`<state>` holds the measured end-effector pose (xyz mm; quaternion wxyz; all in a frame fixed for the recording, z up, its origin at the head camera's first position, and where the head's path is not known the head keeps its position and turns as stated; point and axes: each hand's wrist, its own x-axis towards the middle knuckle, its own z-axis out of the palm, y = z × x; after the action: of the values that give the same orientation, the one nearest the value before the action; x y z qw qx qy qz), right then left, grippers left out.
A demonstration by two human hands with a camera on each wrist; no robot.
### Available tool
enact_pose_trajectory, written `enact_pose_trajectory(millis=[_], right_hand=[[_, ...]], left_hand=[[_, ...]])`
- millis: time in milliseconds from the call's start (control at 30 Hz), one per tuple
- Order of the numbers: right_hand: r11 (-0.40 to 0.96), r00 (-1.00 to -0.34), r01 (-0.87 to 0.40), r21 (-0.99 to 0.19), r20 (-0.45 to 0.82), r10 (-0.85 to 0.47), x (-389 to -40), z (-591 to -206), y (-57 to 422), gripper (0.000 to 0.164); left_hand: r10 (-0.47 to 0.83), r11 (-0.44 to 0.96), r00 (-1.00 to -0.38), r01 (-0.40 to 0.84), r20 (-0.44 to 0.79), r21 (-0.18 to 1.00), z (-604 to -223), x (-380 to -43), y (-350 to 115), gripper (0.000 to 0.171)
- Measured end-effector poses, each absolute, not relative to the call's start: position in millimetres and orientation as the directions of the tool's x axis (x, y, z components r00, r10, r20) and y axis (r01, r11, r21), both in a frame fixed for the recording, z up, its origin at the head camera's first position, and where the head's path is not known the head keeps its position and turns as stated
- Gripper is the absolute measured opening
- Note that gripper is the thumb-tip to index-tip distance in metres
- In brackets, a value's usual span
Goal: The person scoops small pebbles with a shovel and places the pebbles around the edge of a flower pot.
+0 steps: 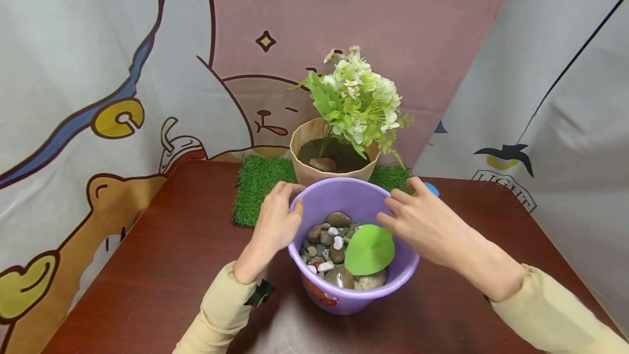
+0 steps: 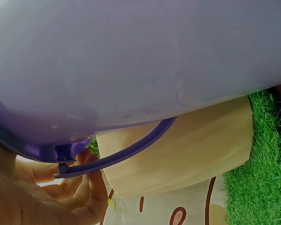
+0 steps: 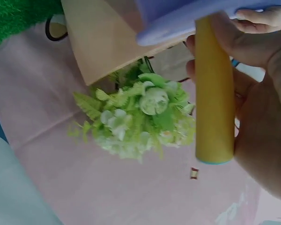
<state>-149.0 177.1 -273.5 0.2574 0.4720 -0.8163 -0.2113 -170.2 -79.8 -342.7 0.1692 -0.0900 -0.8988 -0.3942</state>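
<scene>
A purple bucket (image 1: 361,306) stands at the middle of the table with wet pebbles (image 1: 336,255) in it. My left hand (image 1: 277,217) grips its left rim, thumb at the inside. In the left wrist view, those fingers curl beside the bucket's handle (image 2: 126,152). At the right rim, my right hand (image 1: 427,225) holds a toy shovel, its green blade (image 1: 369,250) lying over the stones. The shovel's yellow handle (image 3: 215,103) shows in the right wrist view between thumb and fingers; its blue end sticks out behind the hand in the head view.
Close behind the bucket is a beige pot (image 1: 321,175) with soil, a stone and white-green flowers (image 1: 361,97). It stands on a mat of artificial grass (image 1: 260,184). A printed cloth (image 1: 393,10) hangs around the brown table (image 1: 196,223).
</scene>
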Motion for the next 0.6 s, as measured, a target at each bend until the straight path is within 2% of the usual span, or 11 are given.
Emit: enact_pose_trajectory(millis=[233, 433, 600], right_hand=[[0.432, -0.391, -0.772, 0.465, 0.189, -0.901, -170.7, -288.2, 181.1, 0.033], [0.372, -0.323, -0.855, 0.361, 0.19, -0.927, -182.1, -306.2, 172.7, 0.026], [0.376, -0.346, -0.884, 0.277, 0.15, -0.926, -186.5, -310.9, 166.8, 0.023]], left_hand=[[0.026, 0.675, -0.924, 0.298, 0.381, 0.675, -342.9, -170.3, -80.3, 0.025], [0.029, 0.67, -0.923, 0.303, 0.384, 0.678, -342.8, -170.4, -79.9, 0.024], [0.034, 0.667, -0.924, 0.305, 0.382, 0.679, -342.2, -170.3, -80.2, 0.025]])
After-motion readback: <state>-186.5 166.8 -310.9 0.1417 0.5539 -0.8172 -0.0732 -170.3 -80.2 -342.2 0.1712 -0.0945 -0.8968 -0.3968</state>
